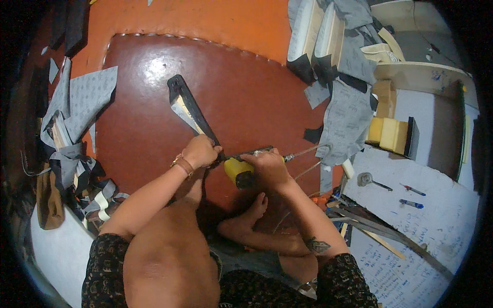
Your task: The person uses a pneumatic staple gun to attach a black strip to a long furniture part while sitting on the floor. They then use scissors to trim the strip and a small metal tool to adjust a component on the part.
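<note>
My left hand is closed on the near end of a long, narrow piece covered in black material. The piece slants away to the far left, and a pale strip shows along its inner side. My right hand is wrapped round a yellow and black air stapler. The stapler's nose points left and meets the near end of the black piece, close to my left fingers. From the stapler's right end a hose fitting leads to a thin air hose.
A reddish-brown padded sheet lies under the work on an orange surface. Grey fabric scraps are heaped at left, with more grey fabric at right. Yellow foam blocks, a marker and a written-on white board are farther right.
</note>
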Tool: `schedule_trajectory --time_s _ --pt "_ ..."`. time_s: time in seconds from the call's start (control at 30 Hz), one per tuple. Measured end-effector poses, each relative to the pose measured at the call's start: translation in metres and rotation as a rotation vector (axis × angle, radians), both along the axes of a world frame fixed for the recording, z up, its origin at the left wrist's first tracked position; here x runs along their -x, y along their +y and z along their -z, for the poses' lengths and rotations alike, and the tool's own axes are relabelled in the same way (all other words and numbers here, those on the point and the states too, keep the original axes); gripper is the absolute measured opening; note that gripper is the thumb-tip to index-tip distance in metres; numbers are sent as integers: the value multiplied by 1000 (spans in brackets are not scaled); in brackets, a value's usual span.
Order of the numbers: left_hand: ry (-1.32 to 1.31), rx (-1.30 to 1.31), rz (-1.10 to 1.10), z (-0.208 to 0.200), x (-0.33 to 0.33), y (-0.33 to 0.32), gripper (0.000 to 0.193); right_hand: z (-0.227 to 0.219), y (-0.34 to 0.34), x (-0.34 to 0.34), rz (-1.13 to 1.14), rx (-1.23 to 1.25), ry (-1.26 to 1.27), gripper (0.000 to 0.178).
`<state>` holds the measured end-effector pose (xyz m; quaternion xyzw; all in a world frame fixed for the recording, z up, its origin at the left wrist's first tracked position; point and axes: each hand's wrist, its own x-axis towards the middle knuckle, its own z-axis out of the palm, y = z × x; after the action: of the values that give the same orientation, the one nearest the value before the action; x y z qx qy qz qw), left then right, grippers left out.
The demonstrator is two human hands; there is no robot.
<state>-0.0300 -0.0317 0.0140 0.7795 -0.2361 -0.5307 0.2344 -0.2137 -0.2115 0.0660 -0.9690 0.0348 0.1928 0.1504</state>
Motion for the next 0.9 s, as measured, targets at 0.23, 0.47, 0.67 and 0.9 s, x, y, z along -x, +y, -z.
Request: schedule_trajectory --time_s 0.23,0.47,0.67,0.9 --pt "-236 31 17 -10 12 27 34 -9 -5 -8 -5 -55 -63 53" --pt "-363 -28 78 -10 17 32 32 -14 -11 -23 -97 -80 103 43" --pt "-393 4 66 -6 20 34 30 -23 -5 -61 -113 -28 310 36" --pt "-387 -9 67 1 23 36 30 -19 6 -76 -77 95 403 27"
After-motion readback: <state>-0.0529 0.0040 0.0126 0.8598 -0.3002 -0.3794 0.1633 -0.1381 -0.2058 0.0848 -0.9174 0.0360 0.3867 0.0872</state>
